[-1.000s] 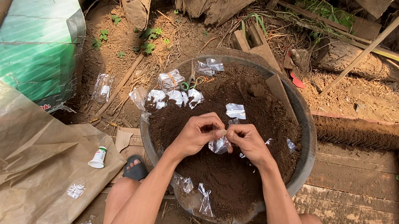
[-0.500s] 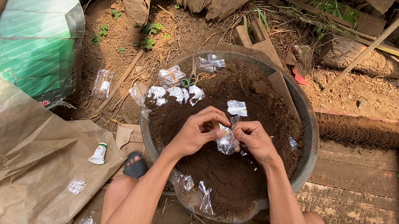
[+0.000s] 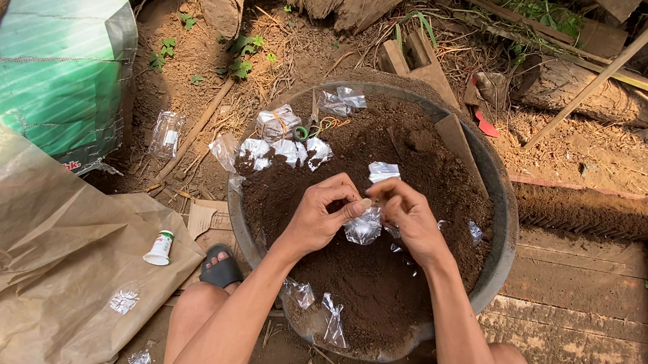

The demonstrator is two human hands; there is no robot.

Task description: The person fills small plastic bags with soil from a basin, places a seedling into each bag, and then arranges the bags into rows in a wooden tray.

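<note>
Hands (image 3: 370, 215) raised slightly, crinkly clear bag (image 3: 362, 227), crumbly dark soil (image 3: 377, 284)

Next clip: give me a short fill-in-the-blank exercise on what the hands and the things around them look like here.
1. Both the left hand and the right hand pinch one small clear ____ bag.
2. The hands are held above a round tub filled with dark ____.
3. The little white bottle with a green cap lies on the crumpled ____ sheet.
4. More clear bags lie near the tub's ____ rim.

Missing words: plastic; soil; brown; far
</note>
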